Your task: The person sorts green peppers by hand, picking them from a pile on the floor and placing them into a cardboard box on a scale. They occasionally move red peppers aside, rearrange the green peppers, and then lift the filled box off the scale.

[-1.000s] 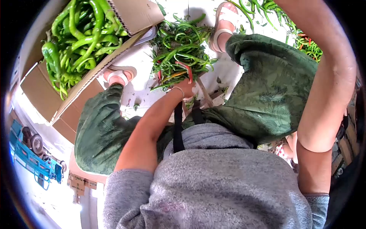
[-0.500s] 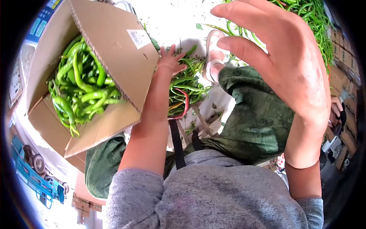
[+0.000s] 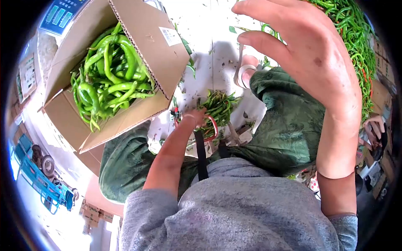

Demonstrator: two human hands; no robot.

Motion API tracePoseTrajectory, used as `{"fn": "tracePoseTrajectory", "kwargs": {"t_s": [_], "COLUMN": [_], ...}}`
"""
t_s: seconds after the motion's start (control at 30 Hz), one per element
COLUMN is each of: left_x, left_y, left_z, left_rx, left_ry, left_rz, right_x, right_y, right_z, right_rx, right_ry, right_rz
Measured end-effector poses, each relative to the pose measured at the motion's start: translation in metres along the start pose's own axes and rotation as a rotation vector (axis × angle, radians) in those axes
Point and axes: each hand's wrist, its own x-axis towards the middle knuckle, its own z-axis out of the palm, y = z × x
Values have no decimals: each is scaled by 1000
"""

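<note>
My left hand [image 3: 198,118] is down between my knees at the near side of a heap of green chili peppers [image 3: 220,106], close beside a curved red strip [image 3: 214,129] at the heap's edge. Its fingers are small and partly hidden, so I cannot tell whether they grip anything. My right hand [image 3: 307,50] is raised close to the camera, its thumb and fingers apart, with nothing between them. To the left, a tilted cardboard box [image 3: 161,62] opens toward me and holds larger green peppers [image 3: 111,79].
A big pile of green chilies with some red ones [image 3: 356,46] lies at the upper right. Leaves and scraps litter the white floor [image 3: 213,54]. A blue device [image 3: 63,16] stands behind the box, and a blue cart [image 3: 39,175] is at the lower left. Another person's hand [image 3: 375,125] shows at right.
My left hand has drawn back toward my body from the far side of the chili heap, and its spread fingers no longer show. My right hand stays raised. The view has shifted slightly.
</note>
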Motion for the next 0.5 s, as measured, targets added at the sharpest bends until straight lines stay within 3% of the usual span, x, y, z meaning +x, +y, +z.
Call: {"fn": "tracePoseTrajectory", "kwargs": {"t_s": [0.03,0.07,0.13,0.2,0.23,0.3,0.37,0.4,0.5], "left_x": [-11,-11,-6,63,76,97,163,183,119], "left_y": [12,6,11,-6,-8,-11,-45,-55,-25], "left_z": [-39,-64,-100,-116,-129,-156,-143,-138,-117], "left_rx": [-65,-140,-279,-80,-329,-824,-969,-898,-584], "left_ry": [26,121,650,1092,1070,979,1018,1057,761], "left_rz": [-177,-123,-64,-24,-61,-119,-134,-211,-290], "right_x": [0,1,-5,-13,-10,-9,-8,-7,-8], "right_y": [-4,-8,1,21,5,-5,-8,-5,3], "right_z": [-3,-7,11,44,24,16,7,6,6], "right_rx": [18,36,219,490,218,66,-79,-112,-139], "right_ry": [-33,-66,41,236,107,19,-69,-81,-72], "right_rz": [5,11,-61,-207,-56,103,157,151,149]}}
